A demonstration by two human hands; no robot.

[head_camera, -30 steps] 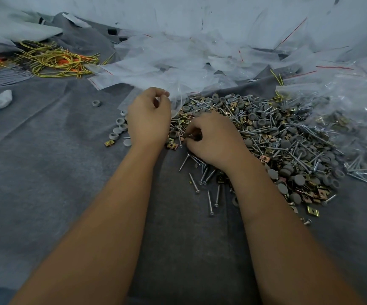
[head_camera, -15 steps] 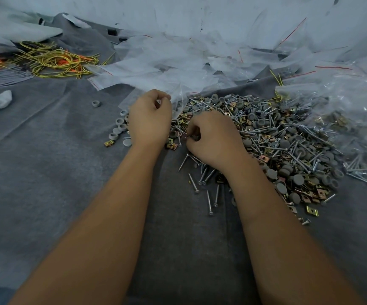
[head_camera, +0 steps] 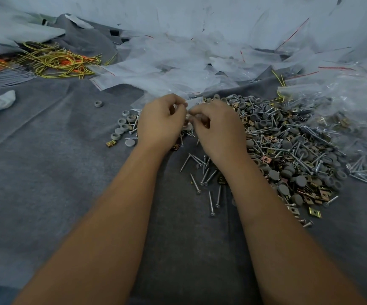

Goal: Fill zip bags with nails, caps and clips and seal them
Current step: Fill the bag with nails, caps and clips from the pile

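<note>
Between the two hands, the right hand has come up off the heap of nails, caps and clips to meet the left hand, whose fingers pinch a clear zip bag at its mouth. Right fingers are curled, pinched at the same mouth (what they carry is hidden). Likely a pick is going into the bag; sealing comes afterwards. Loose caps lie just left of the left fingers on the grey bench.

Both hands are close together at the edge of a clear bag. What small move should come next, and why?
Probably spread the bag's mouth open. The left hand and right hand both pinch at its edge beside the pile of nails, caps and clips, and I cannot see any parts inside it yet.
</note>
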